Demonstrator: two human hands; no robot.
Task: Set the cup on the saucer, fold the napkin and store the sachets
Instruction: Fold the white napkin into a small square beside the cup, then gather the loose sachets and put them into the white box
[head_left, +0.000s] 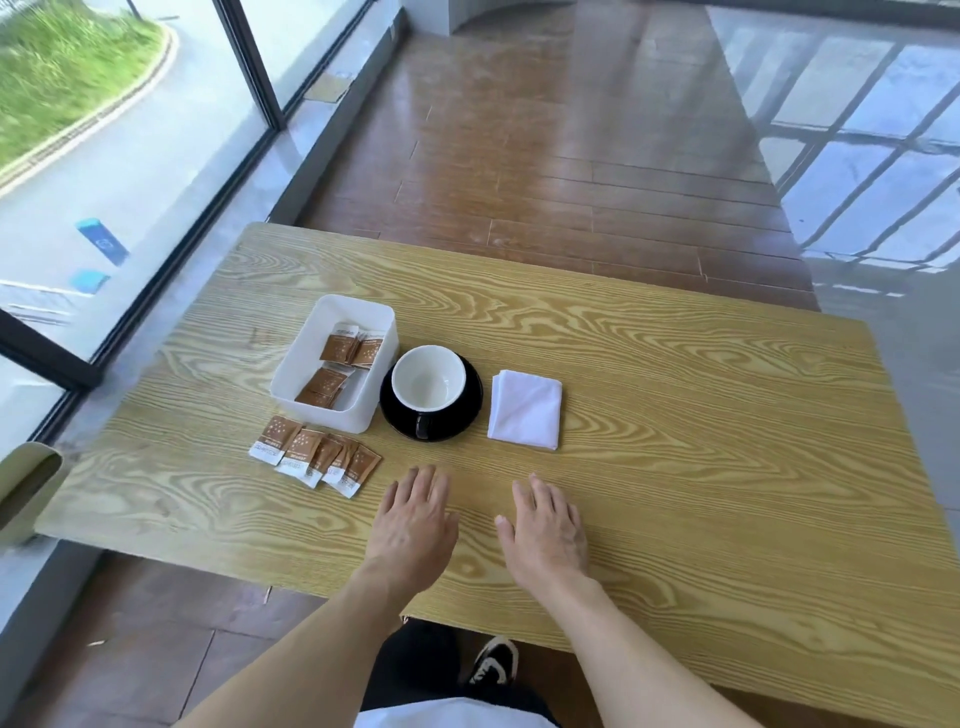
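Observation:
A black cup (428, 384) with a white inside stands upright on a black saucer (470, 410) in the middle of the wooden table (675, 415). Right of it lies a white napkin (525, 408), folded into a square. To the left, a white box (363, 410) holds several brown sachets (345, 349). More brown sachets (316, 453) lie fanned on the table in front of the box. My left hand (413, 525) and my right hand (548, 530) rest flat on the table near its front edge, fingers spread, holding nothing.
A glass wall runs along the left side. An olive chair back (26, 483) stands at the table's left corner. Wooden floor lies beyond the far edge. My shoe (496, 660) shows under the front edge.

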